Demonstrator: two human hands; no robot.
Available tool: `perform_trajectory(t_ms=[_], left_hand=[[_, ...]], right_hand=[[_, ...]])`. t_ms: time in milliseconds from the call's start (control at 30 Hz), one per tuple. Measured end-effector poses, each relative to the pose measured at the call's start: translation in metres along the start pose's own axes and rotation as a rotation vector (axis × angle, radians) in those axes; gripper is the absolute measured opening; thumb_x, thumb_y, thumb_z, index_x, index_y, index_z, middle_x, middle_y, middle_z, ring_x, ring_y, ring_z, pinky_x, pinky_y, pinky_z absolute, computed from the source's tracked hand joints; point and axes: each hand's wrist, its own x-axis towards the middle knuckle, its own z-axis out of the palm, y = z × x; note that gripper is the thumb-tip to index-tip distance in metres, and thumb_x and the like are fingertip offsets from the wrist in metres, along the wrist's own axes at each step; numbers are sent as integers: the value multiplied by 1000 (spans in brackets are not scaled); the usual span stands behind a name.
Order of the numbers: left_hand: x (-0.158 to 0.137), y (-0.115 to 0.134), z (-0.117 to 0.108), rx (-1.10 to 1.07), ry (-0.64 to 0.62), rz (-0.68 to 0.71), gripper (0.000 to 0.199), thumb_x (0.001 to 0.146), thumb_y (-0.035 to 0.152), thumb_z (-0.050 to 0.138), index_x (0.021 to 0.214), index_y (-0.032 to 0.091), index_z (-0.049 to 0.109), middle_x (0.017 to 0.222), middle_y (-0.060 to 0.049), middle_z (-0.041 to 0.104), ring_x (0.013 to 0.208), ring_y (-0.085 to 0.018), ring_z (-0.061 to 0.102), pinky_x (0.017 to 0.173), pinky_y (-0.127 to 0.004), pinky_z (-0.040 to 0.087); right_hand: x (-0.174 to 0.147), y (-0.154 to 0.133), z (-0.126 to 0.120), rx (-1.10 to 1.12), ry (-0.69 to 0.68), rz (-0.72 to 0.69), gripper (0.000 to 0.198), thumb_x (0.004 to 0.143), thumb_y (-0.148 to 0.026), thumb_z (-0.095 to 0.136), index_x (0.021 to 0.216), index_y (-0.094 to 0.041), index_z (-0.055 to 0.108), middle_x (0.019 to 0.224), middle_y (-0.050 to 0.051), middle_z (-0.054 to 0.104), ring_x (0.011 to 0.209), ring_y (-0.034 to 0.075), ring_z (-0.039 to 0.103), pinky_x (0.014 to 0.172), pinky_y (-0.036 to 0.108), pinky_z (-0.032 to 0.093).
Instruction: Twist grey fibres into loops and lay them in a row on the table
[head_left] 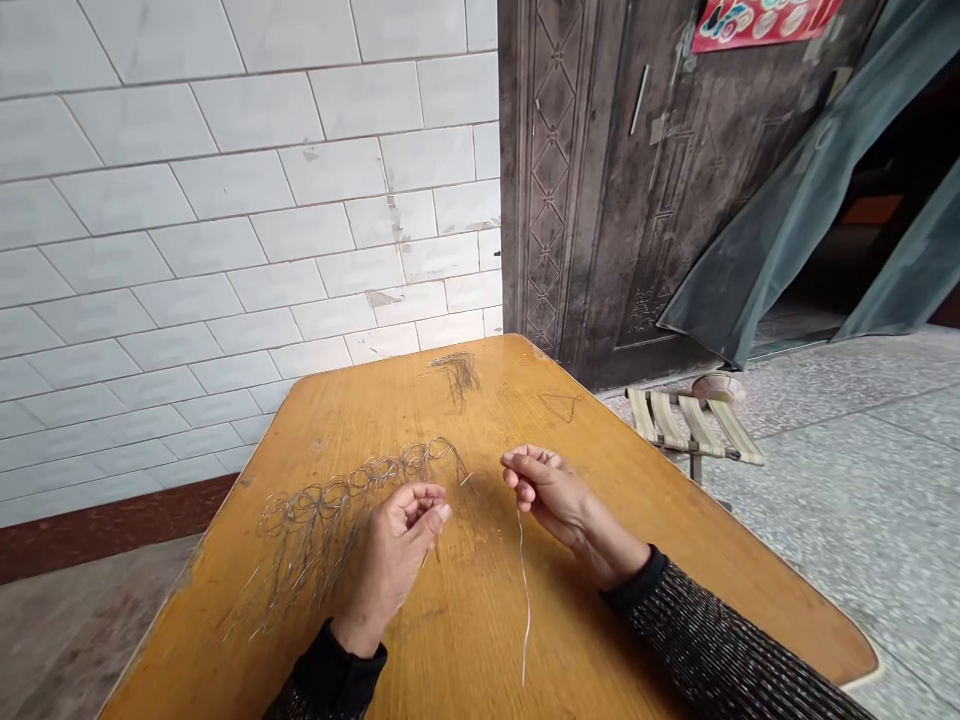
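My right hand (551, 495) pinches a thin silvery wire (525, 600) between thumb and fingers; its free length hangs down over the wooden table, slightly bent. My left hand (401, 550) is closed too, thumb against the fingers, and short ends of thin wire (438, 548) show below its fingertips. A gap separates the two hands. Beside and behind my left hand lies a row of wires with looped tops (337, 490), their straight tails pointing toward me. The left hand covers part of this row.
Farther back on the table (465, 620) lie a bundle of bent wires (459, 375) and one loose bent wire (562, 405). White tiled wall (262, 180) borders the far left side. To the right are a dark carved door (600, 200), a strapped folding stool (690, 425) and a curtain (795, 210).
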Motion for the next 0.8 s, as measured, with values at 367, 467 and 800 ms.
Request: perform_trajectory(t_ms=[367, 467, 800], left_hand=[[-8, -5, 2, 91, 115, 235, 19, 75, 32, 61, 85, 17, 64, 79, -6, 68, 67, -15, 62, 61, -26, 52], [-7, -3, -1, 111, 75, 280, 19, 76, 32, 59, 87, 17, 65, 82, -6, 68, 65, -14, 61, 59, -26, 51], [-4, -5, 1, -38, 160, 309, 15, 76, 30, 60, 72, 16, 63, 67, -1, 63, 59, -11, 58, 59, -23, 48]], right_hand=[[-9, 19, 13, -56, -99, 92, 26, 58, -32, 71, 53, -14, 52, 42, -3, 59, 25, 3, 43, 28, 12, 30], [-10, 20, 13, -81, -128, 95, 25, 60, -30, 69, 53, -14, 52, 41, -4, 59, 24, 2, 43, 28, 12, 29], [-12, 16, 15, -122, -147, 84, 24, 61, -30, 67, 54, -14, 50, 41, -4, 59, 24, 2, 41, 29, 13, 29]])
